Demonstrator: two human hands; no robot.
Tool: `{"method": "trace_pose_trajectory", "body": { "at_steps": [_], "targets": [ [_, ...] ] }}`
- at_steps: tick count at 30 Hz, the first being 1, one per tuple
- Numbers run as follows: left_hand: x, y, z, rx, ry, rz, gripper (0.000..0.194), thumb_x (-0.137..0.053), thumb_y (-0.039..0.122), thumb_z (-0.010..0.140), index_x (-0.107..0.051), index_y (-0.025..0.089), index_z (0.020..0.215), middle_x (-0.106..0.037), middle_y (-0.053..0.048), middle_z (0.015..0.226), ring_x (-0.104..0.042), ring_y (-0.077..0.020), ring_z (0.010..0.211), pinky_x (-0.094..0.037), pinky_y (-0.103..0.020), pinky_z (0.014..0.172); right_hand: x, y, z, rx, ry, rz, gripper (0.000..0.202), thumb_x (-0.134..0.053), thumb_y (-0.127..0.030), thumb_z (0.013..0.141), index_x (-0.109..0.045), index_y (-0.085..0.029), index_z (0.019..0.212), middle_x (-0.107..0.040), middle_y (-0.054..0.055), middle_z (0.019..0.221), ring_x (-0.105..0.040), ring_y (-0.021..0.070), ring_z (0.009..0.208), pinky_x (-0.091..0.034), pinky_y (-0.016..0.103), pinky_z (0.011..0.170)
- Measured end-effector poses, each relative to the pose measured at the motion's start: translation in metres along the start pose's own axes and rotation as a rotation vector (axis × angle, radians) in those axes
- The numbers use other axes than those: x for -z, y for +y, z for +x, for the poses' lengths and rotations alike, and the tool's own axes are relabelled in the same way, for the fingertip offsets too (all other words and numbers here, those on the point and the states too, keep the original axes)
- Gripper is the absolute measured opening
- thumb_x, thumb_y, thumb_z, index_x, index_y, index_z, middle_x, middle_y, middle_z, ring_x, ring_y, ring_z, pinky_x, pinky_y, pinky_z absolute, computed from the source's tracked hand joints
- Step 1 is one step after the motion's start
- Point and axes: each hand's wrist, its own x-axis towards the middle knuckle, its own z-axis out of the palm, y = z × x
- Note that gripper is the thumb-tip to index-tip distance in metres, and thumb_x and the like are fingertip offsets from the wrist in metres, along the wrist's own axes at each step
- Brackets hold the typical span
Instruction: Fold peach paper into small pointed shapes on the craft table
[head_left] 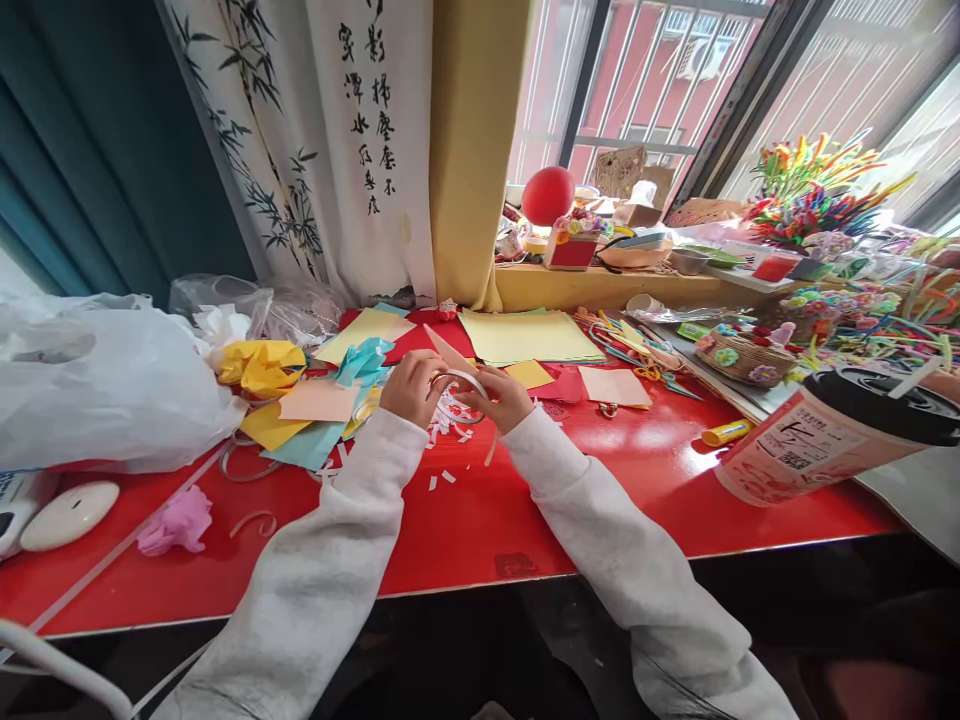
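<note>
Above the red table, my left hand (412,388) and my right hand (506,397) are both closed, fingertips close together. Between them is a thin whitish ring that looks like a roll of tape (463,377), gripped from both sides. A pale pink piece of paper (447,348) sticks up at a slant behind the fingers of my left hand. Below my right hand hangs a narrow pale strip (491,450). White paper scraps (450,415) lie under the hands. How the fingers pinch the ring is partly hidden.
Coloured paper sheets (532,337) lie behind the hands. A white plastic bag (112,380) and crumpled yellow paper (261,367) are at left, with pink crumpled paper (176,520) nearer. A drink cup (814,440), a yellow glue stick (726,432) and a woven basket (746,355) stand right.
</note>
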Motion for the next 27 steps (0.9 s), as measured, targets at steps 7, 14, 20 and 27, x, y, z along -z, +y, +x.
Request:
{"method": "trace_pose_trajectory", "body": {
  "at_steps": [7,14,20,27],
  "targets": [
    [0.000,-0.006,0.003,0.530,-0.007,-0.154,0.017,-0.053,0.034,0.069,-0.052,0.018,0.077,-0.056,0.001,0.066,-0.048,-0.0090,0.052,-0.036,-0.021,0.052,-0.001,-0.003,0.000,-0.178,0.129,0.466,0.048,-0.065,-0.039,0.058,-0.052,-0.022,0.101,-0.050,0.001,0.087,-0.054,0.0062,0.054,-0.048,0.022,0.049],
    [-0.007,-0.024,0.001,0.703,-0.225,-0.454,0.017,-0.060,0.029,0.058,-0.055,0.019,0.070,-0.050,0.004,0.051,-0.046,-0.0083,0.042,-0.035,-0.020,0.040,0.007,0.004,-0.003,0.073,0.144,0.217,0.056,-0.069,-0.038,0.053,-0.054,-0.029,0.105,-0.041,0.001,0.091,-0.052,0.0085,0.070,-0.048,0.020,0.058],
    [-0.015,-0.025,-0.003,0.763,-0.459,-0.748,0.023,-0.064,0.033,0.057,-0.056,0.016,0.072,-0.050,0.003,0.047,-0.048,-0.0097,0.038,-0.040,-0.023,0.038,0.015,0.002,-0.005,0.149,0.159,0.061,0.030,-0.063,-0.042,0.060,-0.061,-0.025,0.084,-0.042,0.001,0.081,-0.050,0.0090,0.064,-0.047,0.023,0.058],
    [-0.002,0.002,0.003,0.472,-0.164,-0.622,0.044,-0.039,0.052,0.075,-0.063,0.016,0.083,-0.060,-0.005,0.089,-0.054,-0.0145,0.079,-0.045,-0.022,0.060,0.021,0.007,-0.002,-0.008,0.359,-0.079,0.024,-0.061,-0.042,0.063,-0.056,-0.019,0.065,-0.045,-0.001,0.070,-0.037,0.0039,0.045,-0.038,0.021,0.043]
  ]
}}
